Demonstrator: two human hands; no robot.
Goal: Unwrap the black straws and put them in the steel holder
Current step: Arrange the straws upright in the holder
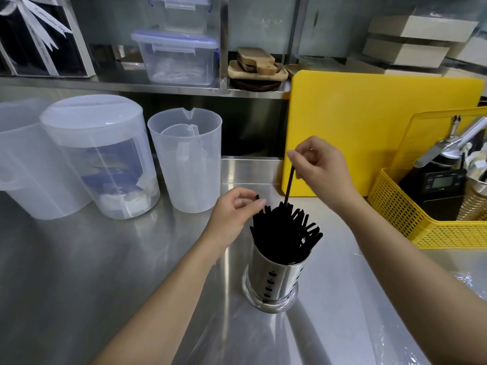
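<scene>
right hand (321, 167) pinches raised straw (290, 184) | left hand (234, 206) pinches straw tip (257, 197) (in steel holder (274, 283))

Steel counter (105, 259): steel holder (274, 283), jugs (184, 164), yellow basket (421, 225).

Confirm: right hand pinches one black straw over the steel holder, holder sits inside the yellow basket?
No. Head view: the steel holder stands on the counter, beside the yellow basket, not inside it. The right hand does pinch one black straw over it.

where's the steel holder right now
The steel holder stands low, right of centre in the head view, on the counter, packed with black straws, left of the yellow basket.
</scene>
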